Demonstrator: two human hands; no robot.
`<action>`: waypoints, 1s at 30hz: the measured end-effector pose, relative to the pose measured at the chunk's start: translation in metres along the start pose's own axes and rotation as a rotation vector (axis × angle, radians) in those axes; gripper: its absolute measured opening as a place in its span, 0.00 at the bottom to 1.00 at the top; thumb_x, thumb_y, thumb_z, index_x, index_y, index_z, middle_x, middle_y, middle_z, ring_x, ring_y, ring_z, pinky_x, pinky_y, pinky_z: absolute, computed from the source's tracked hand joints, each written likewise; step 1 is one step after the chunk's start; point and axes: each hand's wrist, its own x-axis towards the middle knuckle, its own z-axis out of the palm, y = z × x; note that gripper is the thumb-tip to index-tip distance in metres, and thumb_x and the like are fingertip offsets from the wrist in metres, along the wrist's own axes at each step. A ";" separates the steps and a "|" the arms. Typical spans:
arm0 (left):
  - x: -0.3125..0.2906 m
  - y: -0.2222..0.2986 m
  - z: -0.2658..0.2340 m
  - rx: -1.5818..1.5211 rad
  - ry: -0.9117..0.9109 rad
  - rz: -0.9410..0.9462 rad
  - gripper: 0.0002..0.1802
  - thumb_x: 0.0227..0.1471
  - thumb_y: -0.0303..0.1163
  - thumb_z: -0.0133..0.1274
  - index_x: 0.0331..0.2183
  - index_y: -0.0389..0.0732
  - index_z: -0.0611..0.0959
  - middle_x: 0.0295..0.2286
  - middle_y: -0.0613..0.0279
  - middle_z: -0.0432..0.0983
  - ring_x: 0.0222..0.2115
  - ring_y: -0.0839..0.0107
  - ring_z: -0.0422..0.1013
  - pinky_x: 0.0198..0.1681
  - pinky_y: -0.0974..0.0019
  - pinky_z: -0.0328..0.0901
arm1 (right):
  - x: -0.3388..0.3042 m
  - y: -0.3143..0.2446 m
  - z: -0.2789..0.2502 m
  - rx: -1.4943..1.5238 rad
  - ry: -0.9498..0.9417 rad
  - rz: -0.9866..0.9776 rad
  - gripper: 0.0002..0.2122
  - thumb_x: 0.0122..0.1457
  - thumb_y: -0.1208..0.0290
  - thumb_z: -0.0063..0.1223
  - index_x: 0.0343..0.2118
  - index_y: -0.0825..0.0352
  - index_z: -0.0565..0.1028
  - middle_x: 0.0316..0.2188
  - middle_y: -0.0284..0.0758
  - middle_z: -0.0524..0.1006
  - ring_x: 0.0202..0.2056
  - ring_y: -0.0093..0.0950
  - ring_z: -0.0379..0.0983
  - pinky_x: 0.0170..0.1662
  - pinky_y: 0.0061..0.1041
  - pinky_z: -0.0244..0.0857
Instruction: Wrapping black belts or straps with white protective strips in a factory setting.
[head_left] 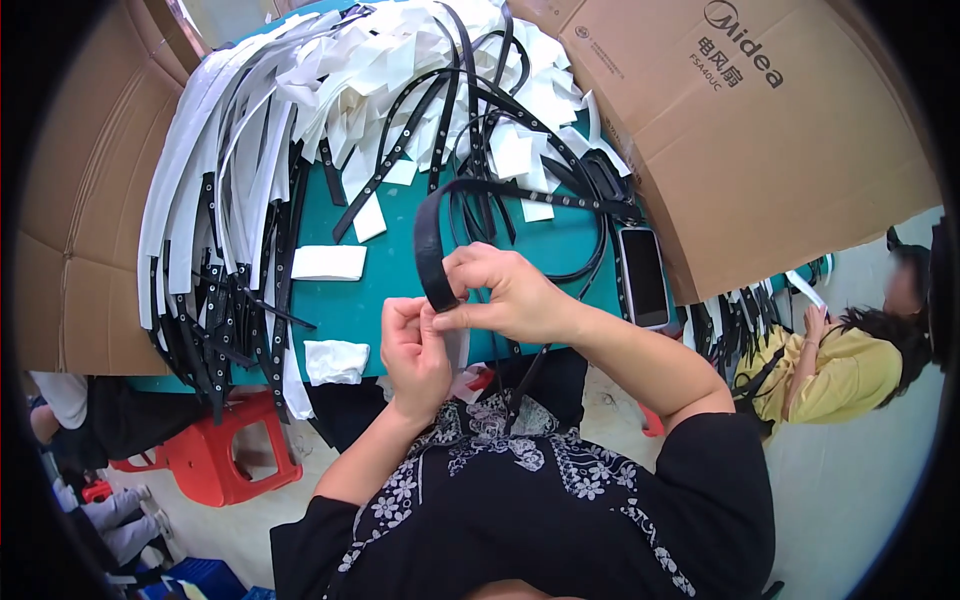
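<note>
A black belt (430, 240) with metal eyelets arches up in front of me, and its curved end comes down between my hands. The thumb and fingers of my right hand (510, 297) are closed on that lower part. My left hand (415, 350) is closed too, its thumb and fingertips pinched at the belt's end beside the right thumb. A pale strip (457, 350) hangs just below the fingers; whether it is joined to the belt I cannot tell. The belt's other end runs right, toward more black belts (470, 110) lying in loops.
White paper strips (360, 80) are heaped at the back of the green table (400, 262). Eyelet belts in white wrapping (215, 180) hang over its left side. A phone (643, 277) lies at right by a cardboard box (750, 150). A person in yellow (845, 370) works beyond; red stool (225, 455) at left.
</note>
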 end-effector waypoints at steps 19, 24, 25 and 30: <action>-0.015 0.013 -0.009 0.094 0.121 -0.004 0.06 0.56 0.27 0.46 0.31 0.35 0.67 0.19 0.66 0.71 0.19 0.86 0.65 0.21 0.79 0.58 | -0.003 -0.004 0.021 0.208 0.180 0.085 0.05 0.49 0.73 0.60 0.29 0.66 0.79 0.35 0.32 0.75 0.40 0.22 0.69 0.46 0.23 0.61; -0.022 0.009 -0.012 0.230 0.045 -0.006 0.07 0.56 0.27 0.46 0.31 0.34 0.68 0.21 0.63 0.72 0.20 0.84 0.66 0.22 0.78 0.60 | 0.012 -0.002 0.002 0.920 0.124 0.321 0.18 0.55 0.66 0.52 0.47 0.70 0.69 0.38 0.36 0.75 0.44 0.25 0.70 0.51 0.29 0.59; -0.027 0.007 -0.013 0.228 0.038 -0.010 0.07 0.56 0.27 0.46 0.31 0.34 0.68 0.21 0.63 0.72 0.20 0.84 0.66 0.22 0.78 0.60 | 0.024 -0.003 -0.011 1.028 0.096 0.305 0.17 0.58 0.62 0.48 0.44 0.72 0.69 0.36 0.38 0.76 0.41 0.25 0.71 0.47 0.26 0.62; -0.025 0.014 -0.015 0.195 -0.001 0.001 0.03 0.57 0.25 0.42 0.31 0.38 0.66 0.23 0.69 0.67 0.21 0.88 0.60 0.24 0.82 0.56 | 0.037 -0.036 -0.016 0.687 0.383 0.193 0.11 0.61 0.69 0.44 0.40 0.72 0.70 0.30 0.37 0.77 0.35 0.26 0.74 0.44 0.24 0.64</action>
